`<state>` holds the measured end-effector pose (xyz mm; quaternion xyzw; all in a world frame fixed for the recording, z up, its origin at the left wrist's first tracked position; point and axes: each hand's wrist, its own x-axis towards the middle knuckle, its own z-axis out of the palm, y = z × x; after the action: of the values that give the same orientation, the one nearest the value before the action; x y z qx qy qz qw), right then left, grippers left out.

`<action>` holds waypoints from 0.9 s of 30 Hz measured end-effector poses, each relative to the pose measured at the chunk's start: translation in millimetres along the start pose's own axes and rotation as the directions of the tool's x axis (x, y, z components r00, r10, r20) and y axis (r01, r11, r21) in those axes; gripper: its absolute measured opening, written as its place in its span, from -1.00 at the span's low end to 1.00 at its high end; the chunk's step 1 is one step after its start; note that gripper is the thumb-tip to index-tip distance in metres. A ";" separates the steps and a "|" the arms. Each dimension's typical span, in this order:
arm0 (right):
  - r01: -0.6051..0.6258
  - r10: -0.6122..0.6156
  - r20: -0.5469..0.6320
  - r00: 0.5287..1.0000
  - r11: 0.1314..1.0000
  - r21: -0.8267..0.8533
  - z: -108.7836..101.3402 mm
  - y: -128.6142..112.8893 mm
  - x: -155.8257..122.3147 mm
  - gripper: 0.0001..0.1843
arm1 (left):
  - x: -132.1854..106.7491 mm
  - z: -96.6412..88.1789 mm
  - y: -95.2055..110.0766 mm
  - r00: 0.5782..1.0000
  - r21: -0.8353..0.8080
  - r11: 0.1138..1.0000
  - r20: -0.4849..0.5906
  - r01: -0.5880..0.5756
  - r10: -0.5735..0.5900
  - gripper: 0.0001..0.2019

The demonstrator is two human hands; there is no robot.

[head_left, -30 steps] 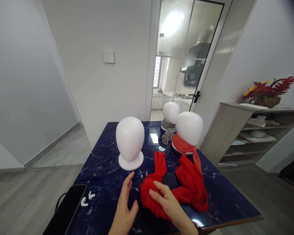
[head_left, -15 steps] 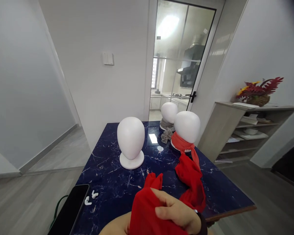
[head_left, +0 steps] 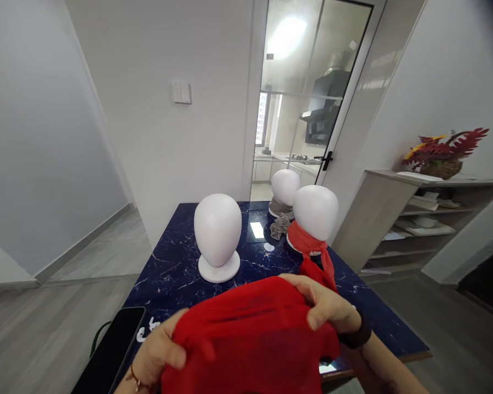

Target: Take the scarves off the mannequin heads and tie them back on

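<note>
A sheer red scarf (head_left: 254, 334) is stretched out between my two hands above the near part of the table. My left hand (head_left: 158, 350) grips its left side, thumb on top. My right hand (head_left: 326, 306), with a dark band at the wrist, pinches the upper right edge. Beyond the cloth stands a bare white mannequin head (head_left: 217, 235) on a round base. To its right, another white mannequin head (head_left: 315, 213) has a coral-red scarf (head_left: 308, 241) tied round its neck, its end hanging down. More red cloth (head_left: 315, 272) lies below that, partly hidden.
A third mannequin head (head_left: 285, 186) with grey cloth (head_left: 281, 225) at its base stands at the back of the dark blue marbled table (head_left: 168, 262). A phone (head_left: 110, 350) and small white pieces (head_left: 148, 328) lie at left. A shelf unit (head_left: 353, 230) stands right.
The red scarf was bunched in my hands and is now spread wide. My left hand has moved left and my right hand has moved up and right.
</note>
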<state>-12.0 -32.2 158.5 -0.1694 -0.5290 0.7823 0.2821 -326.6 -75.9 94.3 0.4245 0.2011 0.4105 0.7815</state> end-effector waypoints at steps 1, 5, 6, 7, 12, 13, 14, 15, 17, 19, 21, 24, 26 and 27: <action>-0.004 0.002 -0.041 0.999 0.999 -0.044 -8.3 -6.3 -0.4 -0.32 | 1.3 -4.7 6.5 0.996 -0.057 0.997 -0.075 -0.057 0.052 -0.52; 0.070 -0.092 -0.276 0.957 0.994 -0.089 -35.3 -31.6 2.5 -0.78 | 16.6 -11.6 30.0 0.995 -0.053 0.997 -0.093 -0.051 0.046 -0.72; 0.112 -0.132 -0.334 0.933 0.991 -0.080 -39.3 -38.9 4.5 -0.82 | 21.4 -10.5 34.3 0.999 -0.023 1.000 -0.051 -0.008 0.007 -0.73; 0.161 -0.180 -0.394 0.901 0.984 -0.080 -42.1 -46.8 7.0 -0.81 | 25.9 -8.8 37.8 0.999 0.016 0.999 -0.013 0.034 -0.034 -0.73; 0.241 -0.349 -0.511 0.785 0.933 -0.267 -52.4 -86.2 20.5 -0.68 | 36.4 -0.2 51.2 0.990 0.300 0.945 0.016 0.127 -0.138 -0.58; 0.200 -0.339 -0.482 0.808 0.927 -0.316 -57.2 -90.7 22.0 -0.66 | 36.1 0.3 53.8 0.992 0.356 0.926 -0.007 0.124 -0.130 -0.58; 0.141 -0.304 -0.442 0.844 0.921 -0.364 -63.8 -92.6 22.7 -0.64 | 35.7 0.3 56.1 0.993 0.398 0.909 -0.033 0.121 -0.117 -0.58; 0.068 -0.251 -0.403 0.880 0.907 -0.416 -72.2 -91.8 22.9 -0.61 | 35.5 0.1 57.8 0.992 0.422 0.898 -0.064 0.122 -0.104 -0.59; -0.081 -0.143 -0.359 0.922 0.837 -0.541 -92.4 -81.3 22.2 -0.58 | 37.4 -0.3 59.3 0.988 0.413 0.902 -0.133 0.129 -0.080 -0.62; -0.209 -0.088 -0.376 0.922 0.705 -0.677 -110.9 -61.6 22.1 -0.57 | 44.3 0.6 58.1 0.981 0.352 0.927 -0.179 0.132 -0.071 -0.65; -0.272 -0.131 -0.411 0.902 0.567 -0.778 -118.3 -38.5 25.6 -0.57 | 56.6 3.7 56.2 0.980 0.282 0.951 -0.182 0.127 -0.077 -0.66; -0.138 -0.218 -0.305 0.927 0.559 -0.818 -99.0 -7.5 42.0 -0.46 | 80.8 12.1 56.6 0.983 0.228 0.963 -0.147 0.145 -0.114 -0.69; 0.046 -0.215 -0.131 0.968 0.662 -0.748 -71.8 8.9 59.5 -0.22 | 95.2 19.0 60.3 0.980 0.224 0.960 -0.140 0.168 -0.139 -0.71; 0.103 -0.181 -0.038 0.983 0.706 -0.701 -57.6 16.1 68.5 -0.10 | 100.4 22.2 63.2 0.979 0.226 0.959 -0.144 0.173 -0.143 -0.71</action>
<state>-37.5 48.0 123.8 -0.2619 -0.7801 0.4920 0.2842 -283.1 13.8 162.5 0.4706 0.3309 0.3456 0.7413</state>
